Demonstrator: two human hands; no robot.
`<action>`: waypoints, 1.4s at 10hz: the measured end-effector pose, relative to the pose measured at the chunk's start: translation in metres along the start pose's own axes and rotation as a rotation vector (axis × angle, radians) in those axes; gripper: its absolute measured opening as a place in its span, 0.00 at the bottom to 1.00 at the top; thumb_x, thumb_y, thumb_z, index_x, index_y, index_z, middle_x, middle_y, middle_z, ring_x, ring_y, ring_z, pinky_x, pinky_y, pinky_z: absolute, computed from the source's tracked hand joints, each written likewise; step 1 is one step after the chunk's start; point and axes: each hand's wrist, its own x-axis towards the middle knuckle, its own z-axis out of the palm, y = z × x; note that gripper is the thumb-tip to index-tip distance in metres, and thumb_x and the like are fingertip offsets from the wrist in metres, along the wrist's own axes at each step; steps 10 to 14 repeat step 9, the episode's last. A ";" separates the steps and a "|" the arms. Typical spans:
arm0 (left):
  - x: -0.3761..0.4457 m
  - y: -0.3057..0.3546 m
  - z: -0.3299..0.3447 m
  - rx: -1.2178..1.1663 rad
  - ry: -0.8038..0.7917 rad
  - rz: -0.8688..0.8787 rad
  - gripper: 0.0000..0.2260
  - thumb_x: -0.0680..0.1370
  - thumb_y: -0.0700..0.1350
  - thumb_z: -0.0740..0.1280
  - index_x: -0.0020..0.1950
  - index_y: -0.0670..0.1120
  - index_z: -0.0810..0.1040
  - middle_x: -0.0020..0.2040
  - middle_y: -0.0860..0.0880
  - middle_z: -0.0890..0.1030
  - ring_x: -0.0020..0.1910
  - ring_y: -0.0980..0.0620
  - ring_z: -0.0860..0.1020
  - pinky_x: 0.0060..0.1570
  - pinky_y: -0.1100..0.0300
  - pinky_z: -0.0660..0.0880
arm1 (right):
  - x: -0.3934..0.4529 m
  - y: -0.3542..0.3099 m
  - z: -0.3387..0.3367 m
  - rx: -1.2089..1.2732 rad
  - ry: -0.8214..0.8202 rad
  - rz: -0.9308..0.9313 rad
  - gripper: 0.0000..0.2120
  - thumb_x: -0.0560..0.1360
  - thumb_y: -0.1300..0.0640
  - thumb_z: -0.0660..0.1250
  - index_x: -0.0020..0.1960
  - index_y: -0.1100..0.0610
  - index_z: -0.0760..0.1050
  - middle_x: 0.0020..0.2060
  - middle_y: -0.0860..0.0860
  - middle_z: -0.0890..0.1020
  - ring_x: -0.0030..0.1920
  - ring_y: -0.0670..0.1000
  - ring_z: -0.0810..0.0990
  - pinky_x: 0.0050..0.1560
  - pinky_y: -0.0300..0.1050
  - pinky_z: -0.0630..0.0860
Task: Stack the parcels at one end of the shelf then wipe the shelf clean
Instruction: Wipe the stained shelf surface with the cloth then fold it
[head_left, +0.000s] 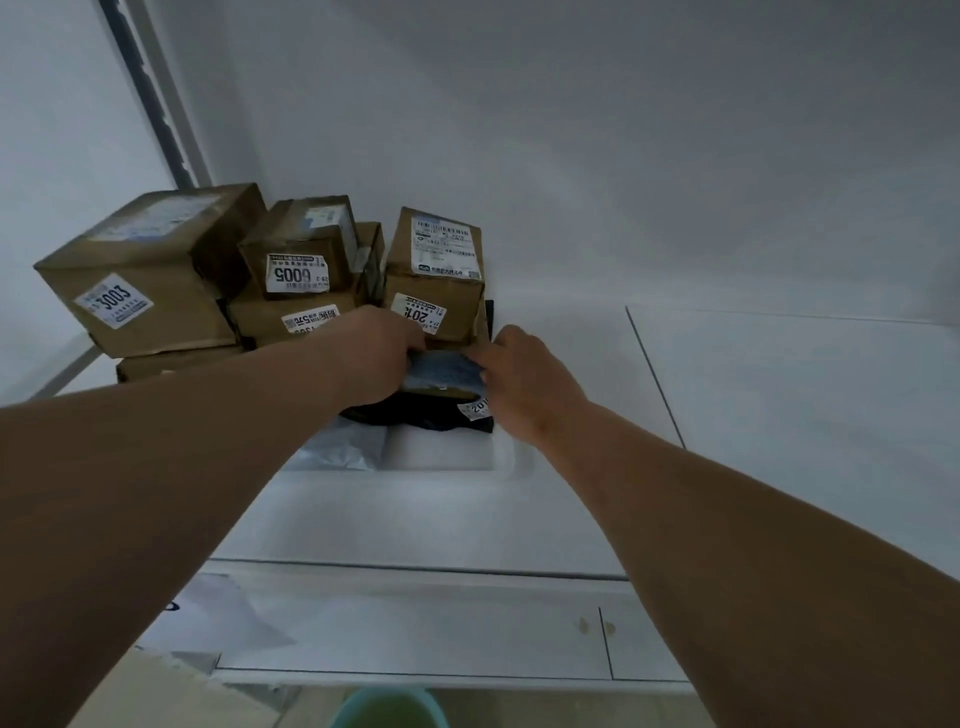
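Both hands grasp the small blue-grey parcel (442, 370): my left hand (382, 353) takes its left end, my right hand (524, 376) takes its right end, and the fingers of each curl round its edge. How far the fingertips go under it I cannot tell. This parcel sits on a black parcel (431, 413), and below that lie a pale plastic mailer (343, 447) and a white flat parcel (441, 452), all on the white shelf (519, 509).

Just behind my hands stand the brown boxes, crowded at the left end: the box marked 3003 (140, 270), the box marked 6005 (301, 249) and a tall box (436, 275) close behind the blue-grey one. So I judge that I am at the stacking step, near its end, and the wiping is not yet begun. I see no cloth here.

For the next move I think the soft parcels must sit square and tight against the boxes, pushed gently, because the brown pile looks uneven and could slide. The right part of the shelf is bare for wiping.
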 end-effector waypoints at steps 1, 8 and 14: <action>-0.003 0.001 0.041 0.151 -0.213 0.166 0.13 0.80 0.44 0.59 0.63 0.50 0.76 0.60 0.49 0.78 0.57 0.49 0.77 0.57 0.59 0.74 | 0.005 0.001 0.039 -0.181 -0.359 0.018 0.22 0.76 0.57 0.61 0.69 0.45 0.68 0.60 0.56 0.71 0.59 0.60 0.72 0.56 0.53 0.74; 0.017 -0.024 0.060 0.206 -0.175 0.236 0.15 0.81 0.53 0.57 0.55 0.46 0.80 0.54 0.48 0.80 0.53 0.49 0.78 0.55 0.55 0.76 | 0.015 0.000 0.033 -0.090 -0.411 0.257 0.04 0.76 0.55 0.63 0.46 0.56 0.74 0.48 0.52 0.78 0.53 0.54 0.77 0.54 0.48 0.75; 0.019 -0.021 0.045 0.075 -0.107 0.120 0.13 0.81 0.49 0.58 0.58 0.47 0.79 0.57 0.47 0.79 0.55 0.47 0.78 0.56 0.53 0.76 | 0.008 -0.007 0.019 -0.108 -0.393 0.234 0.07 0.77 0.60 0.61 0.53 0.60 0.75 0.52 0.53 0.78 0.58 0.55 0.77 0.54 0.47 0.73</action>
